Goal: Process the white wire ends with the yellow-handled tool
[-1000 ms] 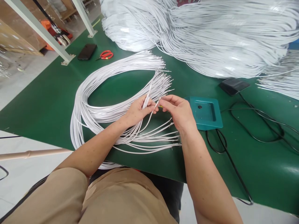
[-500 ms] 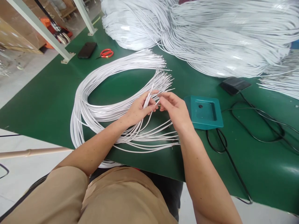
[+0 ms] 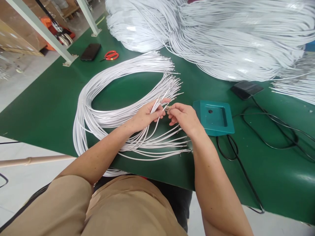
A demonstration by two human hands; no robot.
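My left hand (image 3: pixel 150 113) is closed around a few thin white cables (image 3: pixel 155 106), their ends poking up past the fingers. Close by on its right, my right hand (image 3: pixel 183 116) pinches the tip of one cable, where a small brownish end shows between the two hands. A looped bundle of white cables (image 3: pixel 98 82) lies on the green table, its cut ends fanned toward the right. Under my hands, several loose cable ends (image 3: pixel 169 144) spread toward my right wrist; some have thin dark strands at the tips.
Right of my hand sits a teal tray-like device (image 3: pixel 214 118), with black cords (image 3: pixel 270 121) and a dark pedal-like block (image 3: pixel 246 89) beyond. Red-handled scissors (image 3: pixel 111 55) and a black phone (image 3: pixel 90 52) lie at the back left. Large heaps of white cable (image 3: pixel 233 39) fill the far side.
My right hand has shifted slightly down, its fingers now pinching at the cable tip. A brownish end has come into view between the hands. The left hand keeps its grip.
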